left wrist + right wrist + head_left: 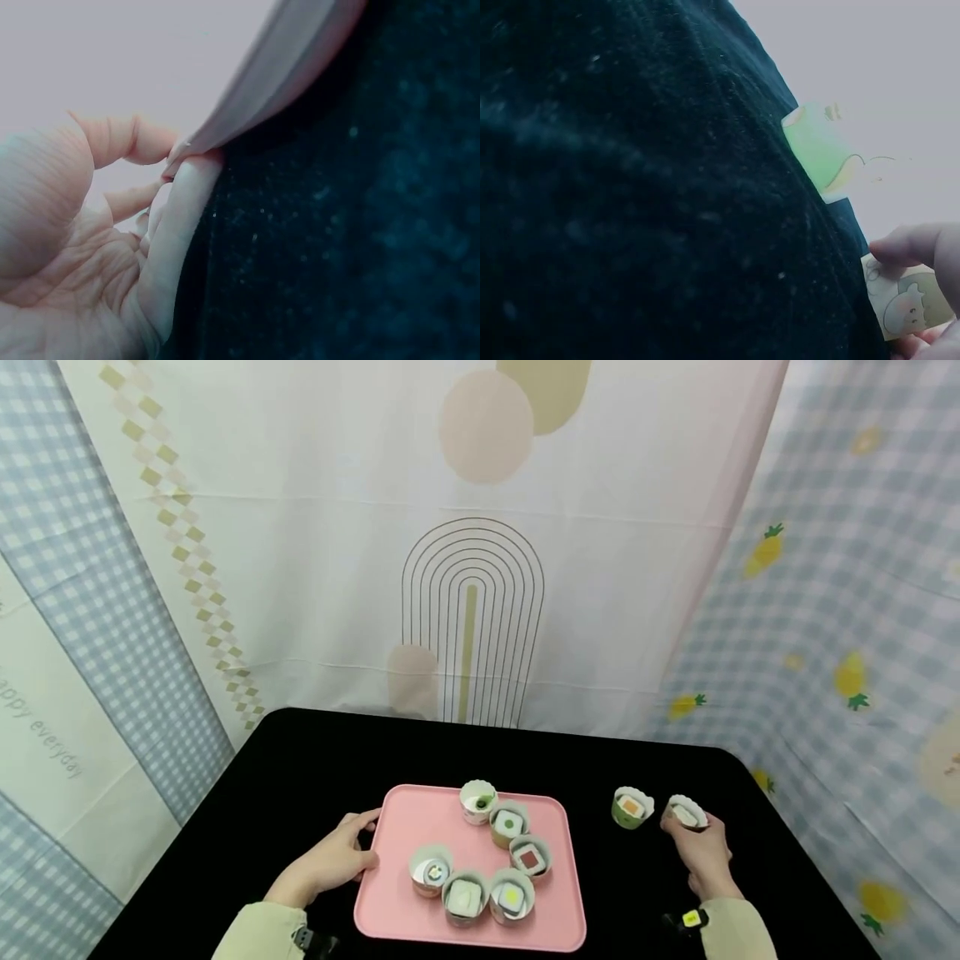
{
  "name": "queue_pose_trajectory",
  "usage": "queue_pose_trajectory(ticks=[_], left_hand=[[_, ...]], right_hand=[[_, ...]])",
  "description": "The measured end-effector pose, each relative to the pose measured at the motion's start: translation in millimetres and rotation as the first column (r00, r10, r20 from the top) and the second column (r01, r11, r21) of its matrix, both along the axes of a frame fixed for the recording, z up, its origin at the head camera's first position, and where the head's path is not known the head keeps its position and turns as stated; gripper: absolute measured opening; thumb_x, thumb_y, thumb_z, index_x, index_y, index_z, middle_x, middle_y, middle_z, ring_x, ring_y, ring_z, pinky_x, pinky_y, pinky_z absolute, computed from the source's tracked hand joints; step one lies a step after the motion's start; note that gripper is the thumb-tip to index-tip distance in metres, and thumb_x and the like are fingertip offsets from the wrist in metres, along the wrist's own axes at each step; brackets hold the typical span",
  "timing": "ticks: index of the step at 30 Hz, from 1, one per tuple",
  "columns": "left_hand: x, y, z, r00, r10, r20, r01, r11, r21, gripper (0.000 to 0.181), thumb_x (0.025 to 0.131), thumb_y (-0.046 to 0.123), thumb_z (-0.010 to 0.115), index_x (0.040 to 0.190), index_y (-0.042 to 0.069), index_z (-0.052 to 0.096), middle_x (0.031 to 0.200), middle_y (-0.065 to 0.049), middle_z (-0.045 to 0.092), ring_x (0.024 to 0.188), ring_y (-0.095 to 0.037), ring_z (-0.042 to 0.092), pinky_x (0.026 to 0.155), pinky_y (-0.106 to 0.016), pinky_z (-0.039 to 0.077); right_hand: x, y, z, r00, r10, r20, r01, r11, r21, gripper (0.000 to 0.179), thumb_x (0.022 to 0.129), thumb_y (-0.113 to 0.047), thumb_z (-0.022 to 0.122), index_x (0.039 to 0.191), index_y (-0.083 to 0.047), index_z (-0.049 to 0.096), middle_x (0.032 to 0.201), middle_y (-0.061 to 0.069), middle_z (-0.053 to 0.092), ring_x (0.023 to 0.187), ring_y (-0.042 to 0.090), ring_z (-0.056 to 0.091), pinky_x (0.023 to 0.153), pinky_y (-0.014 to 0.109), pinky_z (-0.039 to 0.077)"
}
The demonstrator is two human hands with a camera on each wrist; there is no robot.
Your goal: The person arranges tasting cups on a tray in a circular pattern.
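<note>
Pinching a paper cup (685,812) just right of a green cup (630,810) on the black table (322,752), the right hand (702,853) could crumple it by squeezing too hard. The left hand (332,858) pinches the edge of the pink tray (397,823), whose six cups (465,918) a sharp tug might topple.

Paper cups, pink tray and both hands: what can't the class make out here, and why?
- Head: the near lower side of the held paper cup, behind the right hand.
- Head: fine detail on the red-brown-topped block, too small.
- Right wrist: print on the green paper cup, partly washed out by glare.
- Left wrist: how the rim of the pink tray continues, cut off by the top edge.
</note>
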State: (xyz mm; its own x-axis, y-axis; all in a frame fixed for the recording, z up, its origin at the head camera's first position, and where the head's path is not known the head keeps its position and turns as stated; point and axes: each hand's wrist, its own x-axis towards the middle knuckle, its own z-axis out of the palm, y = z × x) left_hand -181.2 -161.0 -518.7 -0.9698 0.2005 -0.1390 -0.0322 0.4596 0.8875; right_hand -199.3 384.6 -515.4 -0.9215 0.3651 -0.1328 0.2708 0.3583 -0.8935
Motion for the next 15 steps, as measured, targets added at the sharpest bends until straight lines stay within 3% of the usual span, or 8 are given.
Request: queue_pose_trajectory(ticks=[7,11,15], left_hand=[[1.3,3.5,-1.1,0.999,-0.012,0.044,0.01,0.999,0.036,0.079,0.072,0.0,0.065,0.146,0.003,0.038,0.124,-0.016,0.042,0.074,-0.023,0.054,0.059,-0.035,0.054],[1.2,2.7,0.1,0.999,0.014,0.03,-0.014,1.0,-0.001,0.078,0.07,-0.001,0.064,0.145,0.003,0.04,0.124,-0.015,0.043,0.073,-0.023,0.05,0.058,-0.035,0.053],[1.3,2.8,2.9,0.999,0.033,0.025,-0.033,0.999,-0.001,0.079,0.07,-0.002,0.063,0.145,0.002,0.039,0.125,-0.015,0.042,0.073,-0.024,0.049,0.059,-0.034,0.054]], right_hand=[[0.8,-3.2,-3.2,0.988,-0.151,0.019,0.149,0.987,0.067,0.067,0.085,-0.03,0.066,0.138,0.001,0.039,0.137,0.028,0.036,0.131,0.058,0.009,0.098,0.075,0.001],[-0.2,-4.5,-4.4,0.992,-0.124,0.011,0.123,0.991,0.057,0.067,0.086,-0.03,0.067,0.138,0.001,0.039,0.138,0.027,0.036,0.131,0.057,0.008,0.098,0.076,0.001],[-0.8,-4.1,-3.4,0.996,-0.074,-0.05,0.076,0.996,0.046,0.064,0.088,-0.036,0.066,0.134,0.002,0.043,0.135,0.026,0.039,0.131,0.054,0.014,0.099,0.073,0.012]])
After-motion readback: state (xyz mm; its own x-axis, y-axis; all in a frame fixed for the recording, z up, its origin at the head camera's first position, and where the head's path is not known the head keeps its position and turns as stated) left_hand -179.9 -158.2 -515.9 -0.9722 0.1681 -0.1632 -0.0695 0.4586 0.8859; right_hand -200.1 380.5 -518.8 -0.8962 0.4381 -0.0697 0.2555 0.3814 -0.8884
